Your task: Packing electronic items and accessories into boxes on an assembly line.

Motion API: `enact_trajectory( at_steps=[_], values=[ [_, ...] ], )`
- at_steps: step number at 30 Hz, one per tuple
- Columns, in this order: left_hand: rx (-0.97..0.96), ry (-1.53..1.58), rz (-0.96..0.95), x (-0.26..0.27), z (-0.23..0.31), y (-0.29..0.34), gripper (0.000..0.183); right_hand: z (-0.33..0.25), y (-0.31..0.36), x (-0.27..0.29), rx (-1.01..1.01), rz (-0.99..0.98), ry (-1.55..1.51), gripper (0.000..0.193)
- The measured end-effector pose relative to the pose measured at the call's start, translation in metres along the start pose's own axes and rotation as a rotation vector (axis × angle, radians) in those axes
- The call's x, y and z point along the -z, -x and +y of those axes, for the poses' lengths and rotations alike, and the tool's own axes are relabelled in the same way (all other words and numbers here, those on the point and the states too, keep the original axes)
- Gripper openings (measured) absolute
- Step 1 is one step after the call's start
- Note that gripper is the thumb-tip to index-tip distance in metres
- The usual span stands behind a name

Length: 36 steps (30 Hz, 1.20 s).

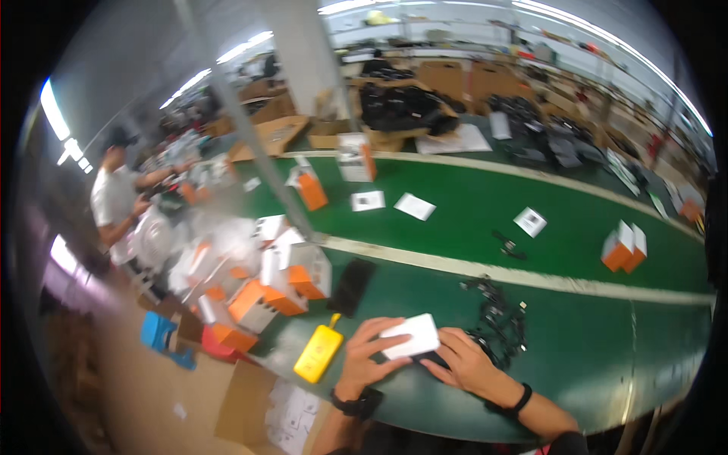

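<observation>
Close in front of me, my left hand (369, 355) grips a small white rectangular piece (412, 338), a folded leaflet or thin box, with the thumb below and fingers across it. At its right edge my right hand (464, 362) is closed, fingers bent, around something dark just under the white piece; I cannot make out what it is. A yellow power bank (318, 353) with a loop lies left of my left hand. Beyond it is a flat black phone-like slab (353, 287). Black cables (497, 322) lie in a tangle right of my hands.
Open orange-and-white boxes (284, 288) heap at the left. On the green conveyor (455, 189) are leaflets (415, 206), a cable (509, 244) and more boxes (626, 249). A metal pole (250, 129) rises behind the heap. A carton (246, 406) stands below the table edge; a person (114, 189) works far left.
</observation>
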<state>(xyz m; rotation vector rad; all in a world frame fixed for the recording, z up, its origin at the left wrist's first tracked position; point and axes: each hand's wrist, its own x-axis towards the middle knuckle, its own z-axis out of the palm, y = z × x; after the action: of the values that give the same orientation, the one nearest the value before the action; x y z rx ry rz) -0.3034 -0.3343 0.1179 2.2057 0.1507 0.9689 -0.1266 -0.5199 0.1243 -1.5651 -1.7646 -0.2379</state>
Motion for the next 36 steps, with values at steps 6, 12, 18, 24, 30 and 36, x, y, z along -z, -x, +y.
enact_trajectory(
  at_steps=[6,12,18,24,30,36],
  values=[
    [0.061,-0.027,-0.023,-0.005,-0.01,0.001,0.032,0.015,-0.006,-0.011,-0.099,0.022,-0.029,0.04],
    [-0.012,-0.205,-0.264,0.005,-0.001,0.003,0.04,0.027,-0.001,0.001,-0.011,-0.017,-0.063,0.037],
    [-0.035,-0.218,-0.335,0.004,-0.012,-0.006,0.041,0.036,0.0,-0.013,-0.1,-0.156,-0.178,0.046],
    [0.186,0.104,-0.259,-0.027,-0.005,-0.104,0.047,0.09,0.002,0.064,-0.407,0.264,-0.071,0.052],
    [0.017,-0.07,-0.639,-0.122,-0.029,-0.189,0.054,0.243,0.077,0.184,-0.955,0.539,0.55,0.049],
    [-0.205,-0.153,-0.633,-0.269,-0.08,-0.239,0.06,0.326,0.087,0.179,-0.894,0.386,1.198,0.05]
  ],
)
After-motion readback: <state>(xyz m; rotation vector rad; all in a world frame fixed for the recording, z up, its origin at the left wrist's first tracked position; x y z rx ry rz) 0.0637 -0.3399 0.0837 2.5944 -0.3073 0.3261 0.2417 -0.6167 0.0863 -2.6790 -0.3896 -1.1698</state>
